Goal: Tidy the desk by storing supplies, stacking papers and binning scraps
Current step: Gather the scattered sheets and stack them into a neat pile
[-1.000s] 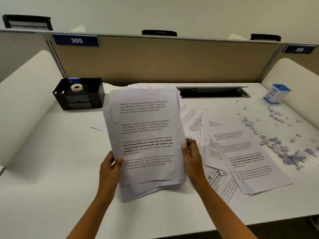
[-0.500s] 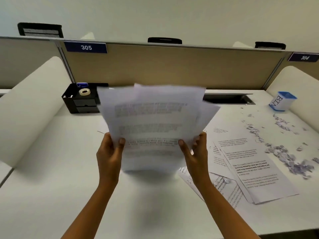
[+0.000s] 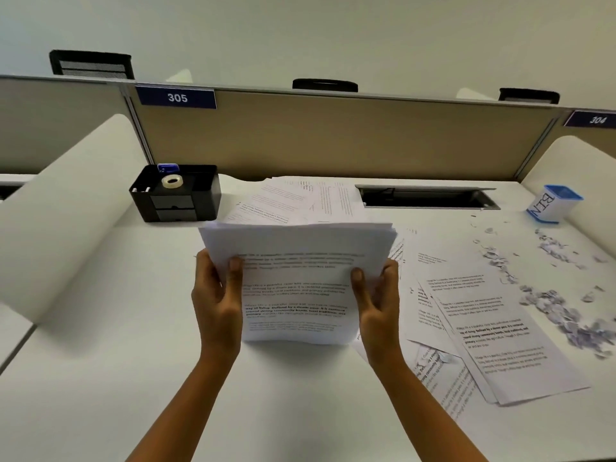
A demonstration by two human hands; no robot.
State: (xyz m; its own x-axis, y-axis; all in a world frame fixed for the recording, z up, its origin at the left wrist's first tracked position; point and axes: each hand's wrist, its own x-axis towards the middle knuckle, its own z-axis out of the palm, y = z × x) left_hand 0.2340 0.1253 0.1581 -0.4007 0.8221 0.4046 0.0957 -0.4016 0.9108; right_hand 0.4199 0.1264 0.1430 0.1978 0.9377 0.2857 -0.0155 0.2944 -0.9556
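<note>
A stack of printed papers (image 3: 296, 285) stands upright in the middle of the white desk (image 3: 100, 361), its lower edge down at the desk top. My left hand (image 3: 216, 298) grips its left side with the thumb on the front sheet. My right hand (image 3: 378, 301) grips its right side the same way. More printed sheets (image 3: 493, 331) lie loose and overlapping to the right, and others (image 3: 300, 198) lie behind the stack. Torn paper scraps (image 3: 560, 315) are scattered along the right side. A small blue-rimmed cup marked BIN (image 3: 550, 203) stands at the far right.
A black desk organiser (image 3: 176, 195) holding a tape roll (image 3: 172, 181) and a blue item sits at the back left. A cable slot (image 3: 426, 196) opens in the desk at the back. A beige partition and white side dividers enclose the desk.
The stack went from lying flat and uneven in my hands to being lifted, then stood on its edge on the desk, with its sheets now more even.
</note>
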